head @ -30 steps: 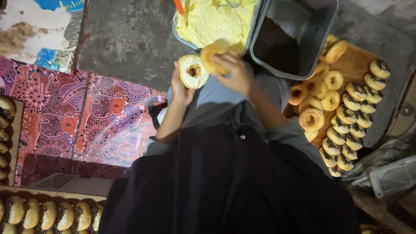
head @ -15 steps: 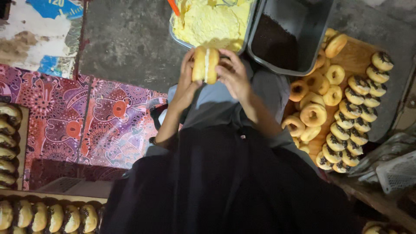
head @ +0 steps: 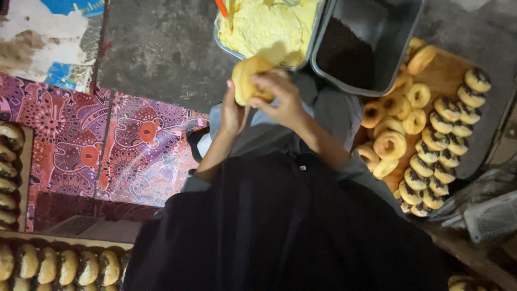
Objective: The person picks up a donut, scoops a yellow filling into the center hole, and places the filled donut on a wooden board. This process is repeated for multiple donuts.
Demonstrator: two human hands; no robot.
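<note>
At the top centre of the frame stands a metal tray of yellow cream [head: 269,24], and just right of it a grey tub with dark powder [head: 371,37]. On the right, a wooden board [head: 444,70] carries plain and filled doughnuts. A patterned red cloth [head: 107,145] covers the left side.

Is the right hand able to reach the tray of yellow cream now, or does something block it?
Probably yes. The right hand holds a doughnut together with the left hand, just below the tray of yellow cream. Nothing lies between, but both hands are occupied.
</note>
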